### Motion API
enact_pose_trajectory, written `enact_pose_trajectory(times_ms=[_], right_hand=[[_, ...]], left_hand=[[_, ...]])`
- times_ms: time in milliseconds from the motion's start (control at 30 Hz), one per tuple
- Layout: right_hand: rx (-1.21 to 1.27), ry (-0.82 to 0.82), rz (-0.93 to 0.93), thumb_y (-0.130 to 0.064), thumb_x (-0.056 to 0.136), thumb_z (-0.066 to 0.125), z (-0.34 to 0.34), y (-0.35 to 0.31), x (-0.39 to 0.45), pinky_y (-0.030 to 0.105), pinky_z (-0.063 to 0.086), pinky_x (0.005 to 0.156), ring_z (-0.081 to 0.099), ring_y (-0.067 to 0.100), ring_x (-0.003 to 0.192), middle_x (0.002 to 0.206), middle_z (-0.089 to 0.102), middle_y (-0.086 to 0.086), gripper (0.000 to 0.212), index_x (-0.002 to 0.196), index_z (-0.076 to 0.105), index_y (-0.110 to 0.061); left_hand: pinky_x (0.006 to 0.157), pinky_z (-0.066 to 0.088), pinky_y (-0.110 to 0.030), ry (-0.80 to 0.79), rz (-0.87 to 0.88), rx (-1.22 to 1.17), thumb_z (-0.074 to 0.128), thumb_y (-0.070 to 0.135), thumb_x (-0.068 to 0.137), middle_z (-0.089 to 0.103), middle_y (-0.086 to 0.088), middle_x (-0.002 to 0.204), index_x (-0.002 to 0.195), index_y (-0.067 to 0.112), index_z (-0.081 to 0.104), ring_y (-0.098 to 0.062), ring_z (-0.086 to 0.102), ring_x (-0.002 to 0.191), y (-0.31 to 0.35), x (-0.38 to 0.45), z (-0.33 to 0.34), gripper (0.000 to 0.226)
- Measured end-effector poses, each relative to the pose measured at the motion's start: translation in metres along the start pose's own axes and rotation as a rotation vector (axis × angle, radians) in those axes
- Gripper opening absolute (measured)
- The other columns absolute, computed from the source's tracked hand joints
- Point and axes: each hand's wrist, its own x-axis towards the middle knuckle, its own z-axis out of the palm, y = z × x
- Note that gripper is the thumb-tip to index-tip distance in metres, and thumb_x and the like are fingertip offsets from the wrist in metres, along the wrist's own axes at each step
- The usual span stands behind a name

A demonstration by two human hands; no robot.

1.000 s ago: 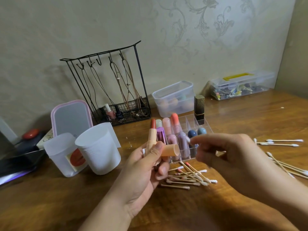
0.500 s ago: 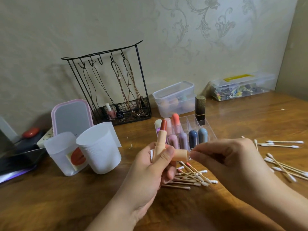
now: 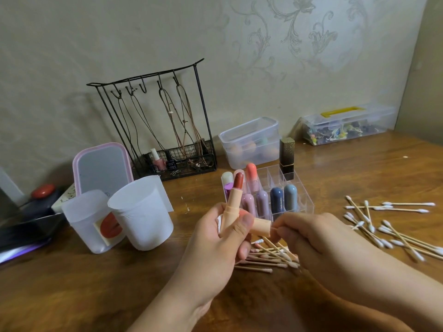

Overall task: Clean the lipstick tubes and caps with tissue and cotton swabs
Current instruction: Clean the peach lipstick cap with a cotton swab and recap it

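Above the wooden table (image 3: pixel 359 164), left hand (image 3: pixel 215 245) gripping lipstick tube (image 3: pixel 231 207) and cap (image 3: pixel 261 226), right hand (image 3: pixel 318 238) pinching a cotton swab (image 3: pixel 273 228)

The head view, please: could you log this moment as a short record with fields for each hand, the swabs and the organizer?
left hand: left hand grips the open peach lipstick upright, plus its peach cap lying sideways
right hand: right hand pinches something thin at the cap's open end, probably a cotton swab, mostly hidden
used swabs: pink-tipped pile on the table under the hands
clean swabs: white-tipped scatter to the right
organizer: clear organizer behind the hands, holding capped lipsticks
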Motion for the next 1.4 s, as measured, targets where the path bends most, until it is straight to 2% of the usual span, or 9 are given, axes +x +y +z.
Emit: enact_pose_trajectory(times_ms=[133, 267, 367, 500, 667, 833, 1033, 1200, 1400], right_hand=[[0.017, 0.075, -0.072, -0.027, 0.095, 0.057, -0.002, -0.001, 0.0, 0.013, 0.037, 0.05, 0.054, 0.002, 0.059, 0.065, 0.057, -0.03, 0.023, 0.075, 0.061, -0.036], [0.036, 0.073, -0.14, -0.025, 0.095, 0.059, -0.003, -0.004, -0.002, 0.01, 0.032, 0.046, 0.052, 0.003, 0.053, 0.062, 0.055, -0.027, 0.018, 0.08, 0.067, -0.03], [0.018, 0.031, -0.144, -0.027, 0.095, 0.06, -0.001, -0.003, -0.001, 0.009, 0.031, 0.045, 0.051, 0.001, 0.05, 0.06, 0.054, -0.03, 0.018, 0.08, 0.07, -0.026], [0.069, 0.129, -0.133, -0.039, 0.091, 0.05, -0.002, -0.004, -0.003, 0.006, 0.03, 0.044, 0.05, 0.0, 0.049, 0.06, 0.054, -0.03, 0.02, 0.078, 0.064, -0.033], [0.045, 0.016, -0.172, -0.025, 0.095, 0.061, -0.002, -0.002, -0.003, 0.007, 0.028, 0.044, 0.049, 0.002, 0.048, 0.06, 0.054, -0.025, 0.016, 0.081, 0.069, -0.027], [0.073, 0.178, -0.168, -0.033, 0.096, 0.05, -0.003, -0.002, -0.004, 0.005, 0.028, 0.044, 0.048, 0.001, 0.047, 0.061, 0.054, -0.024, 0.022, 0.079, 0.064, -0.032], [0.071, -0.032, -0.206, -0.029, 0.096, 0.057, -0.009, -0.003, -0.003, 0.01, 0.034, 0.048, 0.053, 0.008, 0.052, 0.064, 0.061, -0.009, 0.022, 0.081, 0.07, -0.019], [0.011, 0.195, -0.179, -0.019, 0.094, 0.06, -0.006, 0.0, -0.005, 0.003, 0.03, 0.044, 0.049, -0.002, 0.045, 0.05, 0.048, -0.022, 0.021, 0.076, 0.067, -0.026], [0.008, -0.042, -0.217, -0.027, 0.097, 0.057, -0.009, 0.003, -0.003, 0.01, 0.035, 0.048, 0.053, 0.008, 0.052, 0.06, 0.058, -0.009, 0.023, 0.081, 0.07, -0.016]], left_hand=[[0.063, 0.04, -0.027, 0.021, 0.027, 0.037, 0.059, 0.054, 0.077, 0.054, 0.002, 0.064, 0.108, 0.025, 0.058, -0.009, 0.048, 0.058, -0.002, 0.001, 0.0, 0.042], [0.063, 0.041, -0.027, 0.046, 0.04, 0.093, 0.056, 0.054, 0.078, 0.052, 0.003, 0.057, 0.108, 0.025, 0.056, -0.007, 0.047, 0.055, -0.002, 0.002, -0.001, 0.042], [0.066, 0.041, -0.028, 0.032, 0.019, 0.047, 0.059, 0.054, 0.077, 0.055, 0.0, 0.066, 0.115, 0.023, 0.055, -0.009, 0.047, 0.058, -0.003, 0.003, -0.004, 0.049], [0.07, 0.04, -0.03, 0.002, -0.01, -0.019, 0.062, 0.054, 0.074, 0.055, -0.004, 0.073, 0.114, 0.023, 0.057, -0.011, 0.046, 0.059, -0.003, 0.004, -0.005, 0.051], [0.07, 0.042, -0.028, 0.013, -0.02, -0.018, 0.061, 0.051, 0.075, 0.055, 0.001, 0.069, 0.117, 0.023, 0.055, -0.01, 0.046, 0.058, -0.003, 0.004, -0.007, 0.05], [0.063, 0.04, -0.022, -0.025, -0.033, -0.088, 0.062, 0.046, 0.076, 0.054, -0.008, 0.082, 0.113, 0.022, 0.058, -0.01, 0.043, 0.057, 0.002, 0.004, -0.007, 0.044], [0.06, 0.042, -0.02, 0.058, -0.027, -0.08, 0.06, 0.041, 0.081, 0.058, 0.003, 0.066, 0.106, 0.022, 0.059, -0.009, 0.044, 0.055, 0.004, 0.007, -0.014, 0.032], [0.059, 0.04, -0.02, 0.053, -0.033, -0.047, 0.06, 0.043, 0.081, 0.056, 0.006, 0.066, 0.111, 0.02, 0.058, -0.008, 0.042, 0.055, 0.001, 0.008, -0.015, 0.038], [0.056, 0.04, -0.02, 0.05, -0.052, -0.086, 0.062, 0.042, 0.077, 0.055, -0.002, 0.073, 0.109, 0.018, 0.06, -0.009, 0.042, 0.055, 0.0, 0.009, -0.019, 0.04]])
